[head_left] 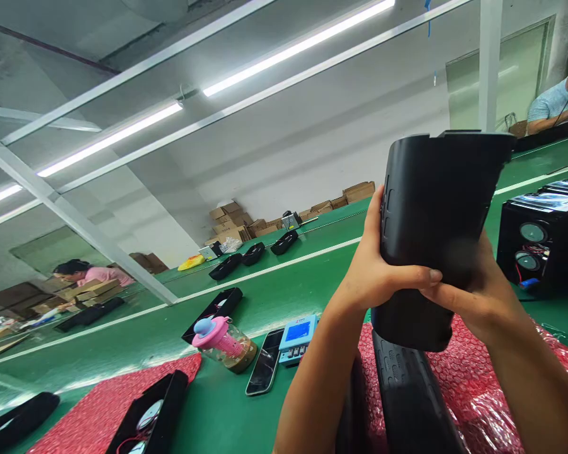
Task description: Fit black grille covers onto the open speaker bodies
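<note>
A black plastic speaker housing [435, 208] is raised upright in front of me, tilted a little, with a row of slots down its left side. My left hand [383, 274] is closed around its left edge, the thumb lying across the near face. From the other side my right hand [483, 299] grips it, its thumb meeting the left one; its other fingers are hidden behind the housing. Below, another long black housing [407, 378] with a patterned surface rests on red bubble wrap [478, 372]. The inside of the held housing is out of sight.
Left on the green bench lie a phone [266, 362], a blue meter [297, 337], a pink-lidded cup [227, 343] and an open housing with speakers [146, 413]. Black speaker units [539, 246] stand at right. Two people [94, 274] sit farther off, left and right.
</note>
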